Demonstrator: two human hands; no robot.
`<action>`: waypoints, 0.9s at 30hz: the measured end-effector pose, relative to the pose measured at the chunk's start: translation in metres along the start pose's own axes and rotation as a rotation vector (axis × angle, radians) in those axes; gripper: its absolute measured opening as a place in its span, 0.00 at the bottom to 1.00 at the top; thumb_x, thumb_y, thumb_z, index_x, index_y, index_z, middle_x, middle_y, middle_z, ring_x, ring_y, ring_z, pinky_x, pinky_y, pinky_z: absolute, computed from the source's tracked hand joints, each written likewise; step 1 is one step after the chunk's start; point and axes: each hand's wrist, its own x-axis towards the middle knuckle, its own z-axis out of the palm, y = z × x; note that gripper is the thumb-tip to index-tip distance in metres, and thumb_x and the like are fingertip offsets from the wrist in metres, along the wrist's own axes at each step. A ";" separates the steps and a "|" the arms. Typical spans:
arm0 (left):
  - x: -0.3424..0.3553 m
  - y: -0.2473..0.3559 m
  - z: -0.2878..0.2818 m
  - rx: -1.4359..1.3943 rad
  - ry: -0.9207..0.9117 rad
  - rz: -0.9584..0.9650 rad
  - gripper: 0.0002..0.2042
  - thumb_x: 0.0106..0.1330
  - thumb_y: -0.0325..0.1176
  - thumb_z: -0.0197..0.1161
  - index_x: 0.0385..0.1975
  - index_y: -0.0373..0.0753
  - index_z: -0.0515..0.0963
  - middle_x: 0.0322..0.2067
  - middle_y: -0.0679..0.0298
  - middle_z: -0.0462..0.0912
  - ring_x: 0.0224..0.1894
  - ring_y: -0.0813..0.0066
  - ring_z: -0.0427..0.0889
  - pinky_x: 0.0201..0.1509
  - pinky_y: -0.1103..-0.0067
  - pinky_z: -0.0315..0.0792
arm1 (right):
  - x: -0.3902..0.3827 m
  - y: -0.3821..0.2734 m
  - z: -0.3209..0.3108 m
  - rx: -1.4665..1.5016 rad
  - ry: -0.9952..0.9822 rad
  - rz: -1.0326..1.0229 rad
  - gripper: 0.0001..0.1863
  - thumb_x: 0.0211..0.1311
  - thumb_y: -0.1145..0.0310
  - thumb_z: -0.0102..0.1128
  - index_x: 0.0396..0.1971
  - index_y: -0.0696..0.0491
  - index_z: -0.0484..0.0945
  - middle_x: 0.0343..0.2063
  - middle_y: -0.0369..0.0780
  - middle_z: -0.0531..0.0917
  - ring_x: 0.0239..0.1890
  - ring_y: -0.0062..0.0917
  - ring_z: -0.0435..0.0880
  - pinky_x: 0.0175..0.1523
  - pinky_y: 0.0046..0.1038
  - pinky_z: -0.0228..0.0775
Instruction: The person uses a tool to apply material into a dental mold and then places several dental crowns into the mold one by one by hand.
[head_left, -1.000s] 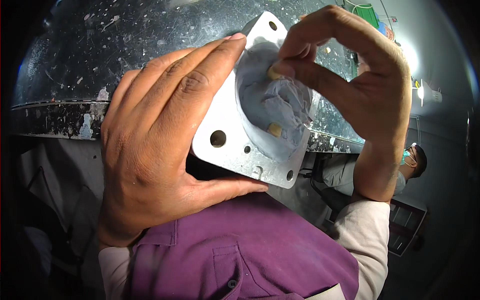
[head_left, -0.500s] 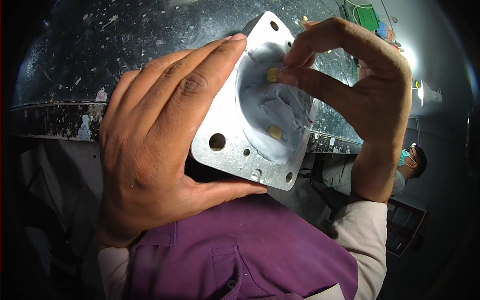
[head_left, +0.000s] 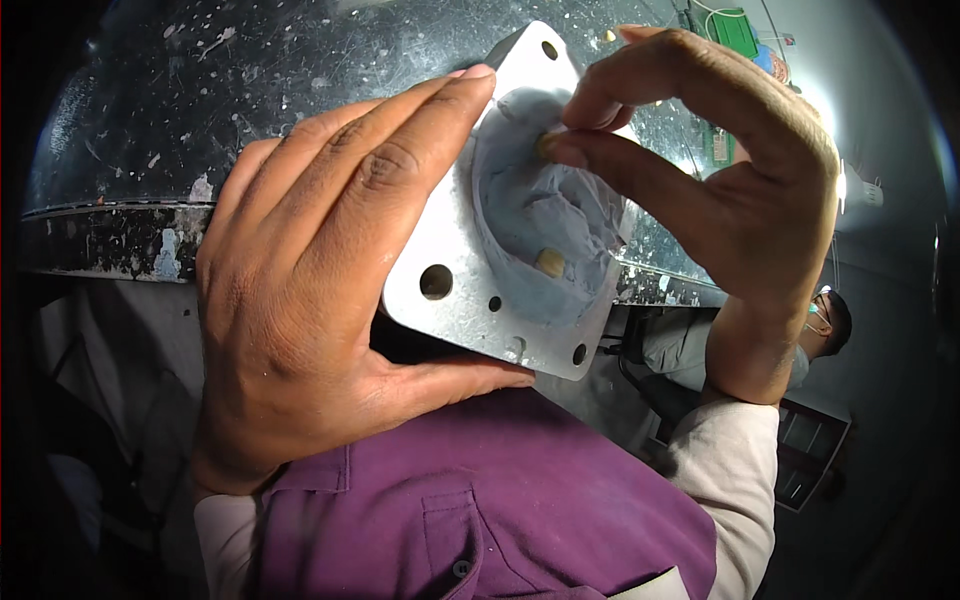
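Note:
My left hand (head_left: pixel 310 280) grips a silver metal block (head_left: pixel 440 248) with bolt holes and a rounded cavity, its long fingers along the side and its thumb under the lower edge. Blue-grey, crumpled lining (head_left: pixel 555 205) covers the cavity. A small yellowish disc (head_left: pixel 550 263) lies in its lower part. My right hand (head_left: pixel 715 175) reaches over the upper right, fingers curled and thumb pressed on a second yellowish disc (head_left: pixel 545 146) in the upper part of the cavity, partly hidden by the thumb.
A scuffed black bench (head_left: pixel 180 110) lies behind the block. A green container (head_left: pixel 730 30) and cables are at the upper right, near a lamp (head_left: pixel 845 188). A co-worker (head_left: pixel 815 325) in a mask sits to the right beside a rack (head_left: pixel 805 450).
My right hand has shifted slightly, moving a little down and right at the knuckles, with its thumb still at the upper disc and covering more of it than half a second ago.

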 end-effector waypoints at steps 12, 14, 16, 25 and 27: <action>-0.001 -0.001 -0.003 0.004 -0.007 0.009 0.61 0.23 0.55 0.85 0.67 0.33 0.72 0.65 0.52 0.78 0.64 0.54 0.78 0.67 0.62 0.67 | -0.002 0.009 -0.001 0.240 -0.066 0.182 0.10 0.49 0.79 0.79 0.33 0.56 0.89 0.30 0.34 0.89 0.36 0.19 0.88 0.46 0.23 0.79; 0.000 -0.002 -0.002 -0.004 -0.011 0.015 0.61 0.23 0.55 0.85 0.67 0.33 0.72 0.65 0.53 0.78 0.64 0.54 0.78 0.67 0.62 0.67 | -0.003 0.009 -0.002 0.223 -0.062 0.195 0.10 0.49 0.79 0.79 0.33 0.56 0.89 0.29 0.35 0.89 0.35 0.19 0.88 0.45 0.24 0.78; 0.000 -0.002 -0.001 0.005 -0.014 0.020 0.61 0.24 0.55 0.85 0.67 0.33 0.72 0.65 0.53 0.78 0.64 0.54 0.78 0.67 0.61 0.67 | -0.004 0.007 -0.003 0.206 -0.059 0.207 0.10 0.50 0.80 0.79 0.33 0.55 0.89 0.29 0.35 0.89 0.35 0.18 0.88 0.45 0.24 0.78; -0.005 -0.012 0.007 -0.062 0.061 0.046 0.60 0.24 0.56 0.85 0.67 0.35 0.73 0.65 0.54 0.79 0.64 0.55 0.79 0.66 0.62 0.68 | 0.024 0.026 0.000 0.065 0.008 -0.350 0.11 0.52 0.70 0.79 0.37 0.53 0.88 0.30 0.37 0.90 0.30 0.26 0.90 0.39 0.28 0.83; 0.002 -0.020 0.015 0.004 0.090 0.098 0.60 0.24 0.56 0.86 0.67 0.36 0.73 0.64 0.55 0.79 0.63 0.55 0.80 0.66 0.63 0.68 | 0.026 0.033 0.004 0.001 0.160 -0.606 0.12 0.51 0.69 0.79 0.35 0.53 0.88 0.27 0.37 0.89 0.28 0.25 0.89 0.35 0.27 0.82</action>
